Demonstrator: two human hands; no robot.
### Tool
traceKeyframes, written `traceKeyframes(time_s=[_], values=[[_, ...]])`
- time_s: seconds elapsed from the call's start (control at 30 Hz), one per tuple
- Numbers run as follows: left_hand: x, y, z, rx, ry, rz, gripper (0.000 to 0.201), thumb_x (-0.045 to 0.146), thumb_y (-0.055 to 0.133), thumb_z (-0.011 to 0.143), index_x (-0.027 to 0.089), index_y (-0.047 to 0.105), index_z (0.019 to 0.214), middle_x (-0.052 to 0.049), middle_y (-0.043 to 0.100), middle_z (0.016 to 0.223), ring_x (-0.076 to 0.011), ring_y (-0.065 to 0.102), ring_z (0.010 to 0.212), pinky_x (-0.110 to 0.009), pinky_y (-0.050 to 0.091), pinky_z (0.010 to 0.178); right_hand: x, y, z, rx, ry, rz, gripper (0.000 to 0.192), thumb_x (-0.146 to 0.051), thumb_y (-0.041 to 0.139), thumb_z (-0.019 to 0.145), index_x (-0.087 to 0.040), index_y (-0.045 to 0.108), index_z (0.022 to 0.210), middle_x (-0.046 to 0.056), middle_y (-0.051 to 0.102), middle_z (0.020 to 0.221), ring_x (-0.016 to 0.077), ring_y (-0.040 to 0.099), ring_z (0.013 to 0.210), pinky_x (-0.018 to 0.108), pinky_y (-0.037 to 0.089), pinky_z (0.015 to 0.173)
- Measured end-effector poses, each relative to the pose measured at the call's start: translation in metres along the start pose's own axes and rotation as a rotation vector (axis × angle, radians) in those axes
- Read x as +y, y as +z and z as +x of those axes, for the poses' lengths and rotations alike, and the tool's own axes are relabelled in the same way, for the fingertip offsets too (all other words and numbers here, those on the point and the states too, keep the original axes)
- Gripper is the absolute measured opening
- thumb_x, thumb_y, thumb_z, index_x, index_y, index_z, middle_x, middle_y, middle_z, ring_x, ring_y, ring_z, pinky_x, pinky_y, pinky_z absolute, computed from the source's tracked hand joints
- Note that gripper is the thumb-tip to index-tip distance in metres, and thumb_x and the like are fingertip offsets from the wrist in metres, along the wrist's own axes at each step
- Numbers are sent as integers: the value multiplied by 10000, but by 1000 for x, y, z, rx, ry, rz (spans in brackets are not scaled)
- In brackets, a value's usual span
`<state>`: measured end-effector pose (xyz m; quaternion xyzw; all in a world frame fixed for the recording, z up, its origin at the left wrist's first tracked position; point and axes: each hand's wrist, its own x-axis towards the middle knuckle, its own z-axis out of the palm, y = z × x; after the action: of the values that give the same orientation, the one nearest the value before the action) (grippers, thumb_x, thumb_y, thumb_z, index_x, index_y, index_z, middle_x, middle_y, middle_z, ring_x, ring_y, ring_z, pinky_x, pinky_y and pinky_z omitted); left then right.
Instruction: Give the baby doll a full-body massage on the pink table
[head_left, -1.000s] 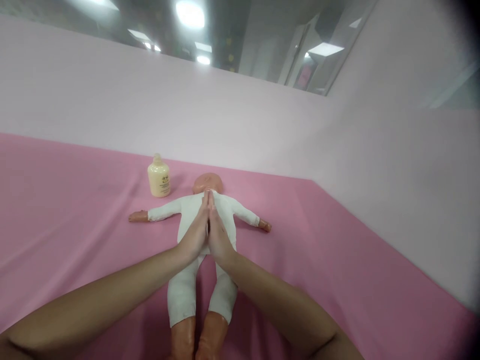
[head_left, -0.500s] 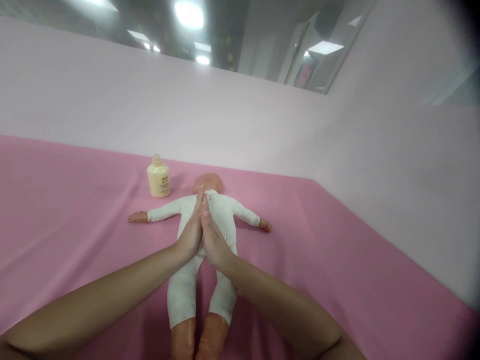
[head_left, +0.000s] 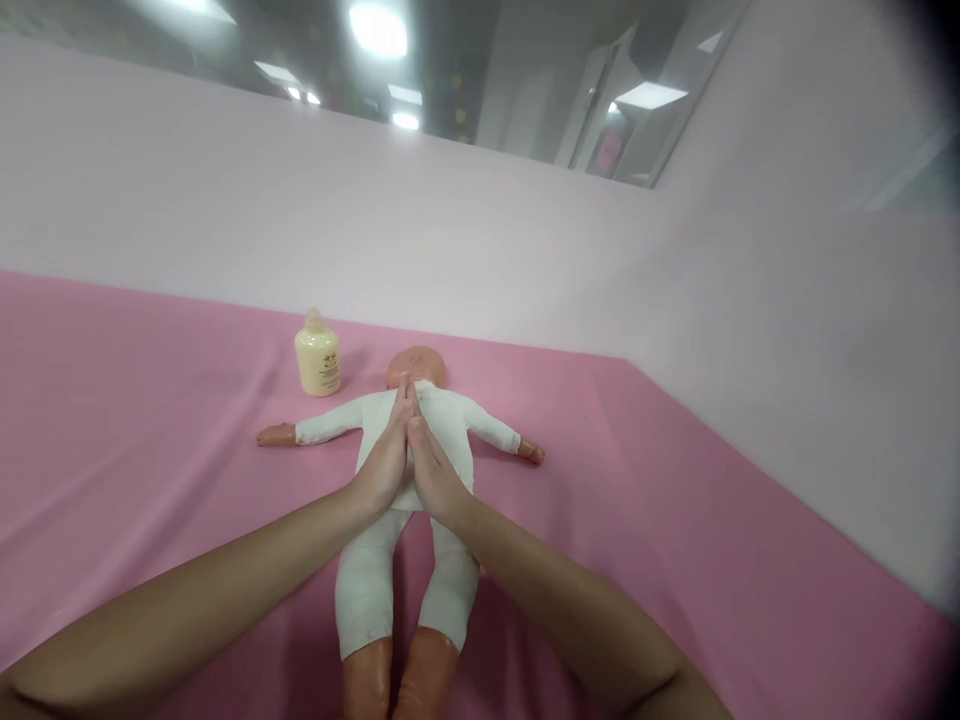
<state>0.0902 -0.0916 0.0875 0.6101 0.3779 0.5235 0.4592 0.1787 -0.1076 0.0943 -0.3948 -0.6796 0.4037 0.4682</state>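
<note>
Palms pressed together, fingers flat and holding nothing, the left hand and right hand rubbed over the white-suited plastic baby doll lying on pink cloth; massaging its torso seemingly followed, cream lotion bottle nearby.

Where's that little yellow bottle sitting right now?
The yellow bottle stands upright on the pink cloth, left of the doll's head and beyond its outstretched arm.
</note>
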Motion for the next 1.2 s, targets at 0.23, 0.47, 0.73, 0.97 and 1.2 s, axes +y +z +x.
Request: traceKeyframes(time_s=[0.23,0.47,0.73,0.97,1.2], values=[[3,-5,6,-83,38,111,653,544,211,992,281,118,1583,38,48,1662,-179,-35,1524,-347,82,1264,14,-33,18,-96,-258,-239,738,-649,245,974,-205,232,1563,33,237,1612,210,135,1523,377,127,1271],[-58,-17,20,-137,65,519,674,411,296,979,96,162,1560,-182,164,1630,-266,129,1523,-513,74,1244,60,-55,29,-305,-250,-487,710,-586,198,1002,-136,257,1547,79,289,1586,238,195,1511,454,92,1272],[-73,-18,23,-133,89,652,687,458,267,985,88,188,1559,-176,181,1626,-278,124,1522,-496,103,1238,68,-56,34,-257,-208,-651,683,-547,167,1013,-131,282,1543,85,263,1598,223,148,1523,479,131,1259],[-68,-27,30,-123,40,905,632,443,205,998,138,264,1548,-109,190,1632,-274,134,1523,-501,197,1214,72,-55,35,-177,-57,-859,660,-492,151,1023,-111,260,1551,98,181,1623,230,69,1534,471,118,1247],[-73,-36,35,-82,-3,1017,637,450,183,1004,146,219,1563,-98,176,1637,-309,155,1516,-544,231,1193,67,-56,33,-133,85,-984,741,-515,220,1012,-33,116,1565,174,141,1621,280,39,1532,482,143,1236]])
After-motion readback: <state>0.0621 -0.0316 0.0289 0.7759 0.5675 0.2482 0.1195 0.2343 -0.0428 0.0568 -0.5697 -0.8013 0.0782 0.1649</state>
